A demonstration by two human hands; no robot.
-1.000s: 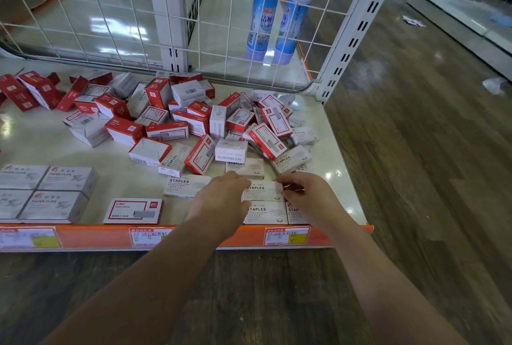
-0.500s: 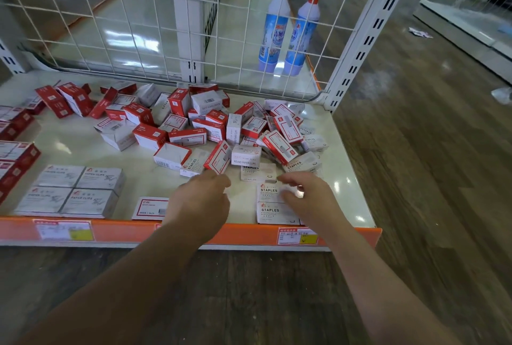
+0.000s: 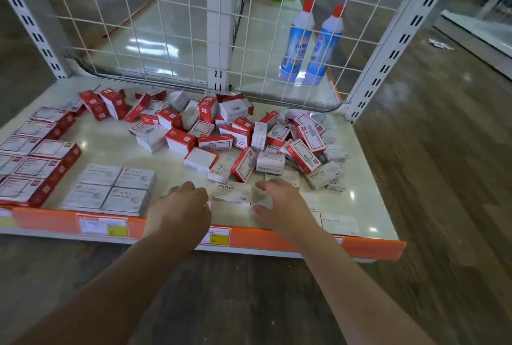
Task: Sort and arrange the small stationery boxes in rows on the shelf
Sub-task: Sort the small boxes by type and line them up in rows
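Observation:
A white box marked STAPLES [image 3: 232, 193] lies near the shelf's front edge between my two hands. My left hand [image 3: 182, 207] is at its left end with the fingers curled down against it. My right hand [image 3: 281, 203] takes its right end between thumb and forefinger. Behind the hands is a loose pile of red and white stationery boxes [image 3: 249, 139]. Another white staples box [image 3: 338, 222] lies flat at the front right. Grey paper clip boxes [image 3: 110, 189] form a square block at the front left, with rows of red boxes [image 3: 36, 156] beside them.
The shelf [image 3: 55, 220] has an orange front strip with price labels. A white wire mesh panel [image 3: 166, 26] closes the back, with two blue and white bottles [image 3: 297, 40] behind it. White uprights stand at both back corners. Wooden floor lies to the right.
Both hands have moved left along the front edge with a staples box between them, away from the staples boxes at the front right. The view has shifted, showing the red rows at the left.

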